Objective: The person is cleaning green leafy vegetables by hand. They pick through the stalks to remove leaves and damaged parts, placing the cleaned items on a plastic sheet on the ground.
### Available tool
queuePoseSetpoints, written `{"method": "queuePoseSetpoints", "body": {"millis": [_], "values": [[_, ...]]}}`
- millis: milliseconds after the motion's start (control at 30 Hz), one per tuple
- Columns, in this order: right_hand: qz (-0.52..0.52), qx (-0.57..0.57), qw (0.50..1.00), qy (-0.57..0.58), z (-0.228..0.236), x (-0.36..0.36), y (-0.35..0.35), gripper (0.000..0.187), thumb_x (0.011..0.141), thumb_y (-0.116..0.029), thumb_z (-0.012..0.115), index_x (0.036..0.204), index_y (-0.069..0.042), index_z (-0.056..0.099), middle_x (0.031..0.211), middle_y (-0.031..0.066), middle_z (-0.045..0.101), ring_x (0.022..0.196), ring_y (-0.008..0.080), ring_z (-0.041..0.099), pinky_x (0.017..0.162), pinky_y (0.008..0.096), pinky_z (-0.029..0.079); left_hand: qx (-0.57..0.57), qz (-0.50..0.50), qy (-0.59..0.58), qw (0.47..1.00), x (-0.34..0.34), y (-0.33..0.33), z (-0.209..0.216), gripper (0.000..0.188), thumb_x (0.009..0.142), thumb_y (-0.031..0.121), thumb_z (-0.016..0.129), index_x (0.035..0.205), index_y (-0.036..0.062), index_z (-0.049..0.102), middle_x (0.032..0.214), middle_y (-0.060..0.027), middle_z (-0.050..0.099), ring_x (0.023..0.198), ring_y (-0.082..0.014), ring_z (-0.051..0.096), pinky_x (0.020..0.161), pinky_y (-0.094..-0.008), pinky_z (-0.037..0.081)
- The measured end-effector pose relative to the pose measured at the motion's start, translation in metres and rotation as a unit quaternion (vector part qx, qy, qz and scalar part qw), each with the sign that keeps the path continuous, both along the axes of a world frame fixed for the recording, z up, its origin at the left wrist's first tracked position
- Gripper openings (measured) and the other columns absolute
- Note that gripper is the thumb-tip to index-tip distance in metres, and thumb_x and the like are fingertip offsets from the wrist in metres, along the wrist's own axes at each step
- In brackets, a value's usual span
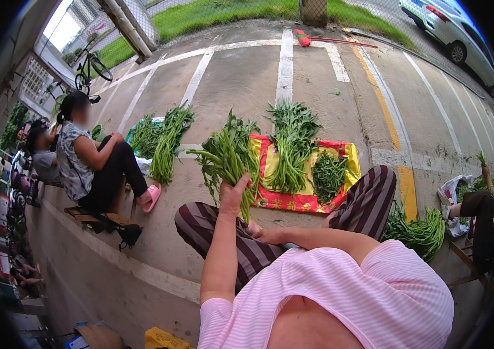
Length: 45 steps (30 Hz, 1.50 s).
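Note:
My left hand [235, 195] is closed round a bunch of water spinach [223, 154], leafy tops up and stems pointing down. My right hand [267, 235] rests low by my legs, close to the lower stem ends; its fingers look closed, and what they hold, if anything, is too small to tell. In front of me a red and yellow printed sheet [293, 202] lies on the ground. On it are a long-stemmed pile of greens [287, 166] and a smaller heap of loose leaves [328, 176].
More greens [415, 232] lie right of my knee. To the left, a person [93, 154] sits on a low stool beside another pile of greens [168, 139]. At the right edge, another person [482, 215] sits near a white sack [453, 192]. A red-handled tool [340, 41] lies far ahead.

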State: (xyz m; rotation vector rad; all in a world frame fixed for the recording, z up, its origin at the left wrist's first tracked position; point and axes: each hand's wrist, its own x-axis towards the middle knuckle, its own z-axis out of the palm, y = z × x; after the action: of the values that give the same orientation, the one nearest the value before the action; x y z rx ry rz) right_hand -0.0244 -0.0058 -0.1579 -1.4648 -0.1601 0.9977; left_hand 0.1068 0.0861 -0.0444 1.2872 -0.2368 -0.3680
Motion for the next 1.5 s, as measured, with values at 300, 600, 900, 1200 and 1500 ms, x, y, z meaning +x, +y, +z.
{"method": "queuePoseSetpoints", "body": {"millis": [300,600,900,1200,1500], "values": [[0.109,-0.079,0.991,-0.016,-0.017,-0.038,-0.036,0.035,0.089,-0.011,0.060,0.123,-0.012,0.064,0.101,-0.0021,0.068,0.090,0.0116,0.059,0.083,0.0314,0.049,-0.017,0.030,0.009,0.999,-0.004,0.015,-0.010,0.017,0.091,0.006,0.064,0.107,0.0007,0.061,0.076,-0.0029,0.062,0.065,-0.0122,0.059,0.060,-0.0265,0.048],[0.320,-0.365,0.804,-0.342,0.040,0.009,0.013,0.036,0.077,-0.019,0.064,0.112,-0.013,0.068,0.090,0.0165,0.070,0.089,0.0355,0.069,0.074,0.0467,0.055,-0.025,0.035,0.005,0.999,-0.005,0.021,-0.005,0.017,0.091,0.007,0.065,0.107,0.0018,0.062,0.077,-0.0025,0.063,0.065,-0.0114,0.060,0.060,-0.0251,0.048],[0.117,-0.290,0.921,-0.231,0.008,0.007,0.009,0.038,0.083,-0.026,0.059,0.117,-0.010,0.068,0.105,0.0230,0.068,0.099,0.0414,0.064,0.087,0.0457,0.050,-0.037,0.052,0.033,0.997,-0.003,0.009,-0.003,0.017,0.091,0.007,0.064,0.107,0.0017,0.061,0.077,-0.0025,0.061,0.065,-0.0114,0.059,0.061,-0.0256,0.049],[0.249,-0.242,0.910,-0.227,-0.009,0.018,0.013,0.034,0.079,-0.007,0.060,0.111,-0.010,0.071,0.095,0.0161,0.071,0.089,0.0297,0.070,0.079,0.0442,0.055,-0.043,0.021,0.078,0.996,-0.003,0.011,0.001,0.025,0.092,0.007,0.065,0.115,0.0012,0.058,0.079,-0.0032,0.062,0.069,-0.0129,0.060,0.066,-0.0283,0.051],[0.116,-0.273,0.931,-0.212,-0.002,0.012,0.011,0.030,0.083,-0.019,0.057,0.107,-0.007,0.071,0.094,0.0181,0.070,0.087,0.0359,0.069,0.075,0.0463,0.054,-0.050,-0.011,0.109,0.993,0.000,0.003,0.000,0.028,0.092,0.008,0.067,0.117,0.0003,0.057,0.080,-0.0035,0.063,0.070,-0.0133,0.061,0.067,-0.0288,0.053]]}}
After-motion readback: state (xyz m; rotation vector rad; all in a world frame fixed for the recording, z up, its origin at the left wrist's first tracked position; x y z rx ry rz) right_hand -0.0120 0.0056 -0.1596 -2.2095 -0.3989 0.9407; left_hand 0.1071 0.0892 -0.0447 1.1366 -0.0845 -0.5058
